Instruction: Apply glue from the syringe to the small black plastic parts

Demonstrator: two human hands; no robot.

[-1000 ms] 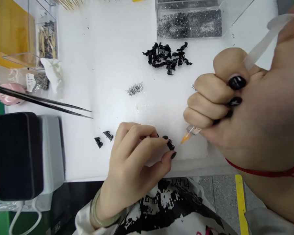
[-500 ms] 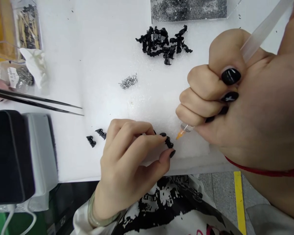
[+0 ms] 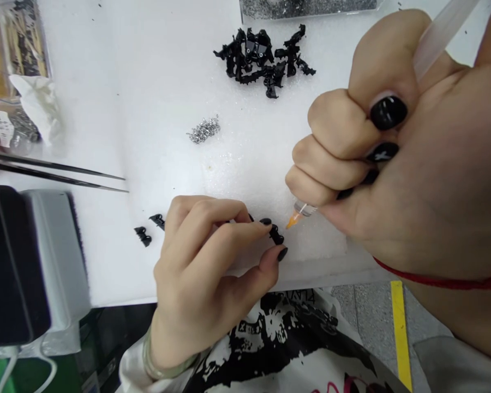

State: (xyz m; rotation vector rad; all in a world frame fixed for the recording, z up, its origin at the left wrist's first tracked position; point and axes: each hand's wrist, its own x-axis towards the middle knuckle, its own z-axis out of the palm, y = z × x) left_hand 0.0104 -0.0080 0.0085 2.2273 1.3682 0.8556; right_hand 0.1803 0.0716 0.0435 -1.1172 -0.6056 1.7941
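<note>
Between the thumb and forefinger of my left hand (image 3: 213,262) is a small black piece (image 3: 276,234), held close to the white table. My right hand (image 3: 364,131) is wrapped round a translucent glue syringe (image 3: 442,41), whose orange tip (image 3: 293,219) points down just right of the black piece, a small gap apart. Two similar black pieces (image 3: 143,236) lie left of my left hand, one partly behind its fingers. A loose heap of black parts (image 3: 265,57) and a small pile of silvery bits (image 3: 204,130) lie farther up the table.
Black tweezers (image 3: 57,170) reach in from the left edge. Below them stand a black device (image 3: 12,262) and a pale box (image 3: 57,256). Crumpled tissue (image 3: 39,106), a plastic bag and a box of sticks (image 3: 22,38) are at upper left. A glittery tray (image 3: 306,8) lies at the top.
The whole view has shifted, so the table items appear a little farther left and up. Both hands keep their grips, and the orange tip remains beside the black piece.
</note>
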